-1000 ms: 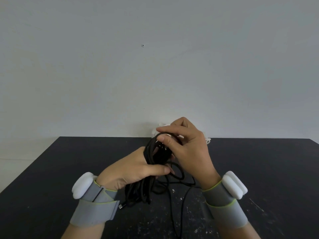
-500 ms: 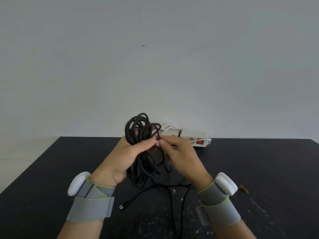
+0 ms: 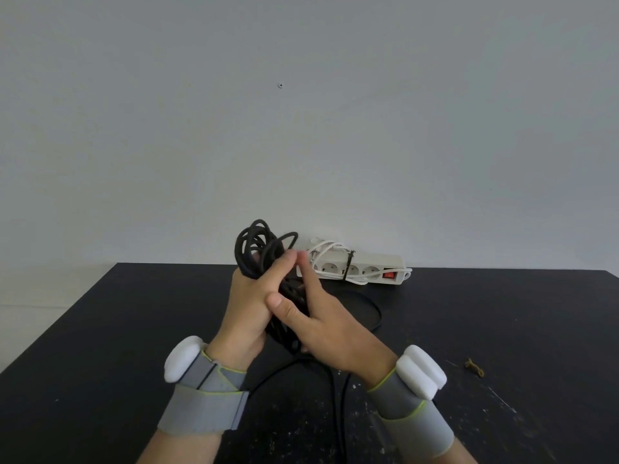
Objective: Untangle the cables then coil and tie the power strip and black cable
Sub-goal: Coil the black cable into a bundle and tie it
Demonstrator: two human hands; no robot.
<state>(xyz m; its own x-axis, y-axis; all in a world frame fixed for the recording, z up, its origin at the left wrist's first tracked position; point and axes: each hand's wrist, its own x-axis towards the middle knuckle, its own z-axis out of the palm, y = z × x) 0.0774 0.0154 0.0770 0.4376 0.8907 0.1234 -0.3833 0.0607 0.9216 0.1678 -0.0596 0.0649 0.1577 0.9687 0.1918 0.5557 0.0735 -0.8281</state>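
A bundle of black cable (image 3: 258, 244) is held upright above the dark table (image 3: 100, 329). My left hand (image 3: 248, 306) grips the bundle around its middle, loops sticking out above the fingers. My right hand (image 3: 321, 326) presses against the bundle's right side, thumb across it and fingers behind. Loose black strands (image 3: 338, 406) hang down to the table and run toward me, and one loop (image 3: 375, 309) lies to the right. The white power strip (image 3: 361, 267) lies at the table's far edge with its white cord coiled along it and a dark tie around its middle.
A small brown twist tie (image 3: 475, 367) lies on the table at the right. Grey wrist bands with white pods sit on both wrists. A plain wall stands behind the table's far edge.
The bundle has been turned more upright and my right hand has shifted from pinching a strand near the top to wrapping against the bundle's side. A cable loop now lies at the right.
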